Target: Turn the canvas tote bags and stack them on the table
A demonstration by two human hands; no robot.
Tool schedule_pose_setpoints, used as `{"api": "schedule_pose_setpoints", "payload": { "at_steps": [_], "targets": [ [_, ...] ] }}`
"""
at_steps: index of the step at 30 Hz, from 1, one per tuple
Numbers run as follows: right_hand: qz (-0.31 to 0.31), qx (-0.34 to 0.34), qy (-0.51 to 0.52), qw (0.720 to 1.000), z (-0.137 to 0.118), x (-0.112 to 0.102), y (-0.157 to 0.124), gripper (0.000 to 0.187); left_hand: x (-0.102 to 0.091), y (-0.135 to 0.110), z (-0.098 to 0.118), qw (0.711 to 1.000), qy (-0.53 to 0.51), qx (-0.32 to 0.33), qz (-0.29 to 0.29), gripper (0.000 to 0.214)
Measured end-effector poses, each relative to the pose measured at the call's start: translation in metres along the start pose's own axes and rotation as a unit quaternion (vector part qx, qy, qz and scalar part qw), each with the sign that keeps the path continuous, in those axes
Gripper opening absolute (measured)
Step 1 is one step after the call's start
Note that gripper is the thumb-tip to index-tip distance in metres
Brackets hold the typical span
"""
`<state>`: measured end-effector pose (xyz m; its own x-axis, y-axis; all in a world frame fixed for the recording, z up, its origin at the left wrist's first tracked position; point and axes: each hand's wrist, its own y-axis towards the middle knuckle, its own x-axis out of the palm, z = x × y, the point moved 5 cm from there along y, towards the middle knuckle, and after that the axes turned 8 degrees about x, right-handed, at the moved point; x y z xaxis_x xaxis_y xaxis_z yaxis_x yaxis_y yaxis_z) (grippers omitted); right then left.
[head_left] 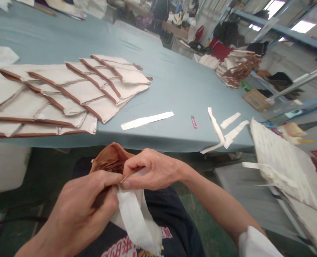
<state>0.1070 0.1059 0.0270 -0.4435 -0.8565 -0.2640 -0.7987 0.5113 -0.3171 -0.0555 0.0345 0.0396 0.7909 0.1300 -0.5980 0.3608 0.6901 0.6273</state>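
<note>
Over my lap, both hands pinch a cream cloth bag (137, 214) with a brown lining (108, 159). My left hand (85, 203) is closed on the bag's edge from the left. My right hand (150, 169) is closed on the same edge, thumb and forefinger meeting the left hand's fingertips. A white strap of the bag hangs down between my knees. The brown lining bulges up behind the hands.
A blue-grey table (171, 78) holds overlapping cream bags with brown trim (67, 92), a white paper strip (147, 120), a pink cutter (194, 122) and loose white strips (225, 130). Stacked bags (237, 67) lie far right. A cream pile (287, 160) sits at my right.
</note>
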Motion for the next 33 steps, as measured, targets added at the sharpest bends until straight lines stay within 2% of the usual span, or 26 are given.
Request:
{"api": "schedule_pose_setpoints", "payload": {
  "at_steps": [5,9,12,15,17,19,21,24,28,31,33],
  "targets": [
    [-0.058,0.042,0.208,0.976,0.017,0.019,0.003,0.06,0.011,-0.021,-0.012,0.998,0.0,0.05,-0.023,0.029],
    [-0.019,0.044,0.313,0.949,0.032,0.037,0.009,0.074,0.015,-0.026,-0.015,0.995,0.022,0.095,-0.021,0.033],
    [-0.021,0.038,0.354,0.934,0.035,0.046,0.01,0.069,0.012,-0.023,-0.011,0.994,0.023,0.106,-0.006,0.032],
    [-0.021,0.012,0.295,0.955,0.026,0.039,0.001,0.055,0.009,-0.021,-0.007,0.994,0.023,0.103,-0.001,0.03],
    [-0.007,-0.017,0.169,0.985,0.014,0.027,-0.009,0.039,0.008,-0.02,-0.003,0.994,0.03,0.105,0.001,0.029],
    [0.014,-0.035,0.012,0.999,-0.001,0.017,-0.017,0.023,0.009,-0.018,-0.001,0.994,0.036,0.104,-0.006,0.029],
    [0.028,-0.022,-0.117,0.992,-0.012,0.01,-0.022,0.015,0.012,-0.015,0.0,0.994,0.032,0.099,-0.013,0.028],
    [0.031,0.02,-0.218,0.975,-0.02,0.007,-0.022,0.015,0.015,-0.01,0.0,0.995,0.032,0.097,-0.017,0.023],
    [0.036,0.032,-0.204,0.978,-0.02,0.006,-0.018,0.013,0.014,-0.014,-0.006,0.996,0.026,0.088,-0.024,0.023],
    [0.041,0.025,-0.109,0.993,-0.011,0.006,-0.016,0.012,0.014,-0.024,-0.011,0.994,0.004,0.097,-0.044,0.029],
    [0.04,0.023,-0.004,0.999,-0.002,0.008,-0.015,0.013,0.016,-0.03,-0.014,0.993,0.002,0.105,-0.047,0.03]
  ]
}}
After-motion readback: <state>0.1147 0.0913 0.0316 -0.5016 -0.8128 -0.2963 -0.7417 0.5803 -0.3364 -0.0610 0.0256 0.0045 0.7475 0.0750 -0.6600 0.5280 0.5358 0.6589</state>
